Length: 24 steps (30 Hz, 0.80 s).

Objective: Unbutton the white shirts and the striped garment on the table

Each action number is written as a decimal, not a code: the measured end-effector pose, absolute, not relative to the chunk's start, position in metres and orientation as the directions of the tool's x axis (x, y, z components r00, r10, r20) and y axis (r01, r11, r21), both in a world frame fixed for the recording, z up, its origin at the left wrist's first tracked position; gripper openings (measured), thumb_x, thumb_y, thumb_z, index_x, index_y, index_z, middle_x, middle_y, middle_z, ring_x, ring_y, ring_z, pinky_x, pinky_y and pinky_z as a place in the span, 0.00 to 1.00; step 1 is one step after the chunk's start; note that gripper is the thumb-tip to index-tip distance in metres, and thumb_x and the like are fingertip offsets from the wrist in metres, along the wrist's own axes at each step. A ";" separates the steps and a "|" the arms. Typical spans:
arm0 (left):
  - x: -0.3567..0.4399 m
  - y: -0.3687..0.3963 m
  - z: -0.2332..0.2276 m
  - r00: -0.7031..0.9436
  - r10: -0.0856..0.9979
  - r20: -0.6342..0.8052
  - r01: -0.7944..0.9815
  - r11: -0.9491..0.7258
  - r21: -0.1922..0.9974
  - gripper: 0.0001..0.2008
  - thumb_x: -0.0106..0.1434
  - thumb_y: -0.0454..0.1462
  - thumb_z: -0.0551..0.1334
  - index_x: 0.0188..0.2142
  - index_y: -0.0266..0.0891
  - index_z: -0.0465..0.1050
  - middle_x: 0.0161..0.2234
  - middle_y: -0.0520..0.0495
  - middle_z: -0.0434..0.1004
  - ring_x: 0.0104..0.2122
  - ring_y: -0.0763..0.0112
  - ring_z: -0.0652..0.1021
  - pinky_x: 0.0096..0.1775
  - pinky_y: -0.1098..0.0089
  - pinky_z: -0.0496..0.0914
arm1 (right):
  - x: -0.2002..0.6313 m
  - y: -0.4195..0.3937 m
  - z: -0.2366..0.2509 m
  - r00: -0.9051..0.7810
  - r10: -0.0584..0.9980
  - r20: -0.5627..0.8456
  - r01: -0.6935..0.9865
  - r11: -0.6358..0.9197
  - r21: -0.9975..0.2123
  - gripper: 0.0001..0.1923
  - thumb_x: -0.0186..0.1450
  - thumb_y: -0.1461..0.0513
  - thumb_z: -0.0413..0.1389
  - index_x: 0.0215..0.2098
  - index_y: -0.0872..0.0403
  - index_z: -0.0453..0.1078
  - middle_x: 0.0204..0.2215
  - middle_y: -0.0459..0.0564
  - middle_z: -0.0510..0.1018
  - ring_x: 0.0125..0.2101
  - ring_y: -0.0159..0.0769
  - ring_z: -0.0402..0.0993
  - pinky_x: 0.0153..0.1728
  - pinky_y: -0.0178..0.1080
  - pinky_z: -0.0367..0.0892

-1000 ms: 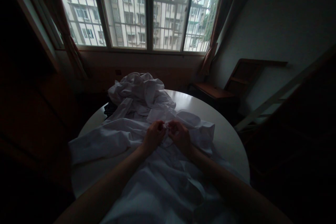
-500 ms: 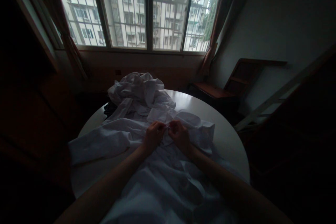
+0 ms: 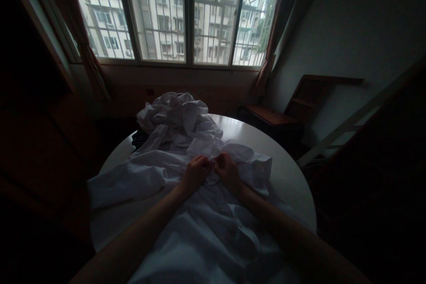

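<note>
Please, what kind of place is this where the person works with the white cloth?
Probably a room in a home, perhaps a bedroom or living room. A round white table stands by a barred window with curtains, facing apartment blocks. Both hands, left hand and right hand, pinch a white garment.

Both forearms are bare up to the near edge of the view, no sleeve showing, and the left hand [image 3: 194, 174] and right hand [image 3: 229, 172] carry no gloves.
</note>
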<state>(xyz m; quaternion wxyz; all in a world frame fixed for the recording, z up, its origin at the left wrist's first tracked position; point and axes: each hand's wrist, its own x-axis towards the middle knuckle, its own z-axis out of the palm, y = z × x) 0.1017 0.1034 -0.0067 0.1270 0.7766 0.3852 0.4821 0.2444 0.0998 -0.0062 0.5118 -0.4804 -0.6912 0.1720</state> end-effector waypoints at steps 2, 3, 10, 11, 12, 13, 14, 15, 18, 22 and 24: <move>0.102 0.104 -0.008 0.235 0.717 0.656 0.473 -0.674 0.568 0.03 0.55 0.31 0.59 0.25 0.37 0.67 0.26 0.51 0.69 0.28 0.75 0.71 0.31 0.76 0.66 | 0.245 0.101 -0.007 -0.016 0.846 0.533 0.465 0.478 -0.745 0.12 0.54 0.61 0.53 0.36 0.54 0.59 0.26 0.47 0.72 0.25 0.33 0.70 0.26 0.36 0.66; 0.102 0.104 -0.009 0.234 0.719 0.655 0.470 -0.673 0.571 0.03 0.55 0.31 0.59 0.26 0.37 0.67 0.26 0.51 0.69 0.28 0.75 0.71 0.31 0.76 0.66 | 0.245 0.102 -0.007 -0.018 0.848 0.530 0.452 0.480 -0.752 0.13 0.54 0.61 0.53 0.37 0.54 0.60 0.27 0.47 0.73 0.25 0.34 0.71 0.27 0.37 0.66; 0.100 0.106 -0.013 0.232 0.742 0.629 0.422 -0.659 0.623 0.04 0.56 0.33 0.60 0.24 0.37 0.68 0.26 0.51 0.70 0.28 0.75 0.72 0.31 0.76 0.66 | 0.246 0.102 -0.008 -0.025 0.858 0.514 0.380 0.483 -0.788 0.15 0.54 0.61 0.54 0.39 0.55 0.59 0.30 0.50 0.75 0.29 0.36 0.73 0.30 0.39 0.69; 0.100 0.106 -0.013 0.228 0.743 0.629 0.417 -0.659 0.627 0.05 0.56 0.33 0.60 0.24 0.37 0.68 0.26 0.51 0.71 0.27 0.75 0.72 0.31 0.76 0.66 | 0.246 0.101 -0.007 -0.020 0.859 0.512 0.373 0.481 -0.793 0.15 0.54 0.61 0.55 0.38 0.55 0.58 0.30 0.50 0.75 0.29 0.36 0.74 0.30 0.38 0.69; 0.100 0.106 -0.013 0.226 0.744 0.629 0.411 -0.658 0.630 0.05 0.56 0.34 0.60 0.24 0.37 0.69 0.26 0.51 0.71 0.27 0.75 0.72 0.31 0.76 0.66 | 0.246 0.101 -0.007 -0.016 0.859 0.512 0.365 0.481 -0.797 0.15 0.53 0.61 0.55 0.38 0.55 0.58 0.30 0.50 0.75 0.29 0.35 0.74 0.30 0.38 0.69; 0.099 0.106 -0.013 0.224 0.745 0.628 0.406 -0.657 0.635 0.05 0.56 0.34 0.60 0.24 0.37 0.69 0.26 0.51 0.71 0.27 0.76 0.72 0.31 0.76 0.66 | 0.246 0.101 -0.006 -0.016 0.858 0.513 0.357 0.484 -0.799 0.15 0.53 0.61 0.55 0.38 0.54 0.58 0.30 0.50 0.75 0.29 0.35 0.74 0.30 0.38 0.69; 0.099 0.106 -0.013 0.222 0.749 0.625 0.402 -0.654 0.641 0.05 0.56 0.34 0.60 0.24 0.37 0.69 0.26 0.51 0.72 0.27 0.76 0.72 0.31 0.76 0.66 | 0.245 0.101 -0.006 -0.020 0.858 0.513 0.350 0.487 -0.800 0.15 0.53 0.62 0.55 0.38 0.54 0.58 0.30 0.50 0.75 0.29 0.35 0.74 0.29 0.38 0.69; 0.099 0.106 -0.013 0.218 0.753 0.620 0.399 -0.649 0.648 0.05 0.56 0.34 0.60 0.24 0.37 0.69 0.26 0.51 0.72 0.27 0.75 0.72 0.31 0.76 0.66 | 0.245 0.100 -0.005 -0.023 0.858 0.513 0.343 0.489 -0.802 0.15 0.53 0.62 0.55 0.38 0.54 0.58 0.29 0.50 0.75 0.28 0.35 0.74 0.29 0.37 0.69; 0.099 0.106 -0.013 0.195 0.775 0.602 0.396 -0.623 0.674 0.04 0.55 0.33 0.60 0.24 0.37 0.70 0.26 0.51 0.72 0.27 0.75 0.73 0.31 0.76 0.67 | 0.245 0.100 -0.003 -0.024 0.863 0.505 0.339 0.482 -0.808 0.15 0.52 0.63 0.55 0.37 0.54 0.58 0.29 0.49 0.75 0.28 0.35 0.74 0.29 0.37 0.69; 0.100 0.107 -0.013 0.164 0.800 0.577 0.393 -0.589 0.706 0.02 0.53 0.32 0.61 0.25 0.37 0.70 0.25 0.52 0.73 0.27 0.75 0.74 0.31 0.76 0.67 | 0.246 0.098 0.000 -0.030 0.865 0.500 0.353 0.477 -0.805 0.15 0.51 0.63 0.55 0.37 0.55 0.59 0.29 0.50 0.75 0.28 0.35 0.74 0.29 0.37 0.69; 0.099 0.107 -0.013 0.165 0.805 0.570 0.392 -0.584 0.711 0.02 0.52 0.32 0.61 0.24 0.37 0.71 0.25 0.51 0.74 0.27 0.75 0.74 0.31 0.76 0.67 | 0.246 0.097 0.001 -0.034 0.862 0.505 0.365 0.481 -0.797 0.16 0.50 0.63 0.56 0.37 0.55 0.60 0.29 0.50 0.76 0.28 0.34 0.74 0.29 0.37 0.69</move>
